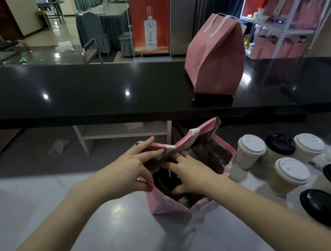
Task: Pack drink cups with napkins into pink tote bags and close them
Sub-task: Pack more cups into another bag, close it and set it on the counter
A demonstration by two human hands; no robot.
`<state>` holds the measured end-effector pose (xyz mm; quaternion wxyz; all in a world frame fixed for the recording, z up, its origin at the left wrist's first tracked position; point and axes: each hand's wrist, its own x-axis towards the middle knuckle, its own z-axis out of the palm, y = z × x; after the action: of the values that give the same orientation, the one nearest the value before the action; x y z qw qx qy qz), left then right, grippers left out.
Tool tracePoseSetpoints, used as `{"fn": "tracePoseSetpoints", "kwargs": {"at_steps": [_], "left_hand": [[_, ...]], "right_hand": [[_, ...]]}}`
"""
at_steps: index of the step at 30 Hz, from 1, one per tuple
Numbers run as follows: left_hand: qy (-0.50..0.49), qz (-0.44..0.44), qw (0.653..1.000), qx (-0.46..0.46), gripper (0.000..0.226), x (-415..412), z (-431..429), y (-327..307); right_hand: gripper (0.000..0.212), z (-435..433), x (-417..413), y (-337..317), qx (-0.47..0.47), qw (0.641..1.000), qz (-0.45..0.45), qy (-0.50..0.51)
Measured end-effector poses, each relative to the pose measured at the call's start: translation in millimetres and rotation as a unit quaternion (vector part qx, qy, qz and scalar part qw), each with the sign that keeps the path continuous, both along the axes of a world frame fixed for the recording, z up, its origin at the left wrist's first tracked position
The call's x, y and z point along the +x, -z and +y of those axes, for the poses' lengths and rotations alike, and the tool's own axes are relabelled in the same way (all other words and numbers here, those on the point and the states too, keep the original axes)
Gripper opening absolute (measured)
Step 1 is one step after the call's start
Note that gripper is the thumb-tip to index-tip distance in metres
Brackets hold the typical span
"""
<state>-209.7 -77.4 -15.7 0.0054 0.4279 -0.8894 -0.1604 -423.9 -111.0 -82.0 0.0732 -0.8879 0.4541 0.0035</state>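
A: Nearest us, bare grey worktop (91,234), smooth and glossy, with plenty of free room on the left side.

B: And both hands are at the open bag (168,203). The left hand (130,172) pinches the bag's near-left rim, fingers narrowed on the folded pink edge by a white handle strap (194,132).

A: The right hand (190,175) reaches into the mouth, fingers spread fairly wide, tips against the dark foil-like lining. Whether it grips anything down there, I cannot tell.

B: There's a dark round shape inside, under that hand — possibly a lid, too shadowed to be sure.

A: Right of the bag, cups crowd the worktop: tall paper cups, three with white lids (250,144), four with black lids (323,207). Tight on that side; the nearest white one sits just beside the bag's wall.

B: Beyond, a raised black counter (90,94), polished stone look, a long straight edge above the worktop.

A: On it stands a second bag (217,58), pink, top folded shut, white handles up, well apart from the hands.

B: Behind it, shelves (297,2) stacked with pink and red packaging.
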Motion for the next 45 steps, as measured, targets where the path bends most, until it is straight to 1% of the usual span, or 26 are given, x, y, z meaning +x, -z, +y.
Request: {"fn": "tracePoseSetpoints", "kwargs": {"at_steps": [4,6,8,9,10,11,12,15,16,18,21,25,30,33,35,38,41,43,45], "left_hand": [[-0.009,0.018,0.999,0.036,0.009,0.3,5.8,-8.1],[-0.020,0.060,0.998,0.030,0.019,0.1,9.9,-9.4],[-0.037,0.119,0.992,-0.032,0.033,-1.9,11.5,-8.4],[-0.051,0.136,0.986,-0.082,0.036,-3.5,11.4,-6.7],[-0.063,0.135,0.980,-0.132,0.038,-6.2,10.4,-4.6],[-0.070,0.114,0.977,-0.167,0.043,-8.2,9.9,-1.3],[-0.072,0.080,0.978,-0.177,0.051,-9.8,9.7,3.0],[-0.076,-0.028,0.989,-0.127,0.080,-11.0,10.2,19.5],[-0.078,-0.038,0.990,-0.114,0.086,-9.6,9.8,23.7],[-0.089,-0.022,0.992,-0.086,0.092,-7.2,9.4,27.1],[-0.108,0.004,0.993,-0.056,0.093,-8.6,5.1,25.7],[-0.128,0.022,0.990,-0.054,0.088,-12.0,-2.0,26.2],[-0.121,0.028,0.990,-0.061,0.083,-18.6,-10.4,24.5],[-0.126,0.051,0.988,-0.070,0.082,-17.7,-16.0,24.7],[-0.137,0.062,0.985,-0.084,0.084,-17.8,-20.2,21.9],[-0.127,0.067,0.983,-0.117,0.085,-24.0,-28.1,12.8],[-0.080,0.032,0.987,-0.138,0.082,-37.5,-34.9,5.8],[-0.065,-0.010,0.986,-0.152,0.084,-49.2,-39.5,4.5],[-0.060,-0.052,0.981,-0.175,0.084,-61.3,-45.8,3.6]], "right_hand": [[0.082,5.7,1.2,1.5,-0.008,1.000,0.003,0.005],[0.078,9.9,6.6,4.3,-0.023,1.000,0.006,-0.002],[0.074,12.7,11.1,7.2,-0.037,0.999,0.006,-0.008],[0.073,13.3,12.2,8.1,-0.041,0.999,0.003,-0.007],[0.072,12.9,12.3,8.4,-0.043,0.999,-0.002,-0.005],[0.073,12.6,12.2,8.6,-0.043,0.999,-0.004,-0.004],[0.074,12.3,12.1,8.9,-0.041,0.999,-0.005,-0.003],[0.078,11.6,11.7,10.2,-0.031,1.000,-0.004,0.005],[0.079,10.5,11.9,10.6,-0.027,1.000,-0.003,0.009],[0.078,7.4,13.6,10.7,-0.017,1.000,-0.001,0.014],[0.077,-1.4,17.9,9.8,-0.003,1.000,0.003,0.016],[0.075,-8.8,21.2,13.6,0.013,1.000,0.009,0.019],[0.075,-11.1,16.5,6.9,0.021,0.999,0.039,-0.002],[0.077,-4.9,7.3,-14.1,0.030,0.999,0.016,-0.004],[0.068,1.7,-4.1,-33.7,0.015,1.000,-0.018,0.005],[0.049,14.8,-31.9,-62.1,0.001,0.999,-0.033,0.024],[0.045,32.2,-65.8,-76.8,-0.002,0.997,-0.060,0.047],[0.045,43.1,-86.5,-78.2,-0.022,0.996,-0.074,0.047],[0.040,49.5,-103.1,-74.6,-0.057,0.995,-0.072,0.039]]}}
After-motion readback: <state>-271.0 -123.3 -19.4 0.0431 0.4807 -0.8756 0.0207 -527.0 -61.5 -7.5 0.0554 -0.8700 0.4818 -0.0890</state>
